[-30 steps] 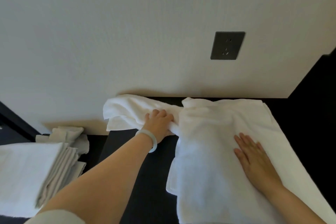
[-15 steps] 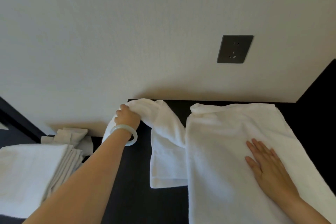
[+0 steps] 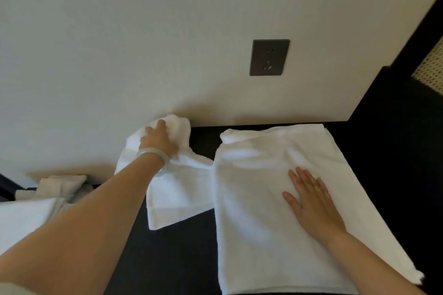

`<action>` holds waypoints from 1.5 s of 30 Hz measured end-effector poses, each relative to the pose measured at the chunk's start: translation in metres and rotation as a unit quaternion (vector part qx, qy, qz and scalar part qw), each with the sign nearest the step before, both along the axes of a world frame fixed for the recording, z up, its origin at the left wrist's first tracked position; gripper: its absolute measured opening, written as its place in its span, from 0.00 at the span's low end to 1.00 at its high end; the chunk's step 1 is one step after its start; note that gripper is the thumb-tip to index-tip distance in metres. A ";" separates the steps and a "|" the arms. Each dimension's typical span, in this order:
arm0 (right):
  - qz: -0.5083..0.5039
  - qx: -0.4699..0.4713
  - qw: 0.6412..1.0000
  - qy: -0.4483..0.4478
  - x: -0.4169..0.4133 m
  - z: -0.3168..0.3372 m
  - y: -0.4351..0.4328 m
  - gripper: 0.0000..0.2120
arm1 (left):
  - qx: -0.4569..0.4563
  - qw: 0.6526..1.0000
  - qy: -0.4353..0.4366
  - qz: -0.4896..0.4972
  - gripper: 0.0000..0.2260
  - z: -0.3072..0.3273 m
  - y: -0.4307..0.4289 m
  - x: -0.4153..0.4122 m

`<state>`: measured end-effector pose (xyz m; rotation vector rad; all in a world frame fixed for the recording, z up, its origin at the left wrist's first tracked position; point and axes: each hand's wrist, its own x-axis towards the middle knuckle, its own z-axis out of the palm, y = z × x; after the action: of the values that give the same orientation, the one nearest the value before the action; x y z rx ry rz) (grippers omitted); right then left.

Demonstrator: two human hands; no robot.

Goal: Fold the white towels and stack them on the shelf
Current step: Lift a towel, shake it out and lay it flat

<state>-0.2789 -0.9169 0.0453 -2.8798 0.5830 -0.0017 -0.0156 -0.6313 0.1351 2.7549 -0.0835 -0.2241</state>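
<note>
- Nearest the camera, on the black tabletop [image 3: 167, 266], the large white terry towel [image 3: 263, 223] is lying as a long, partly folded panel running toward the wall.
- The right hand [image 3: 316, 206] is pressing flat on that panel, its fingers [image 3: 302, 176] straight and spread, gripping nothing, only pinning the cloth.
- At the left edge, a stack of folded white towels [image 3: 21, 220] is sitting well apart from the work.
- Farther out, the left hand [image 3: 159, 142], wearing a pale translucent bangle [image 3: 158, 154], is curling its fingers [image 3: 161, 124] round a bunched towel end. Over the past second it has been carrying that end leftward toward the wall, drawing a loose flap out.
- Judging by this, the fold is being reset, so stacking is not yet near.
- Beyond, a dark grey socket plate [image 3: 269, 57] is sitting on the cream wall.
</note>
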 end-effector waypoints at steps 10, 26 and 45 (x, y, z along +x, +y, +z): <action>-0.004 -0.016 1.000 -0.005 0.000 -0.002 0.001 0.32 | -0.302 0.946 -0.028 0.115 0.31 0.014 -0.014 0.003; -0.011 0.014 1.000 -0.007 -0.005 -0.005 0.018 0.32 | 0.073 0.940 -0.071 -0.325 0.30 -0.083 -0.063 -0.207; -0.044 0.012 0.999 0.028 -0.048 0.005 -0.052 0.34 | 0.072 0.923 -0.137 -0.354 0.29 -0.079 -0.037 -0.195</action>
<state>-0.3265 -0.9691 0.0500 -2.8366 0.7154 0.0733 -0.2102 -0.6682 0.0557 2.7575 -1.1833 -0.0244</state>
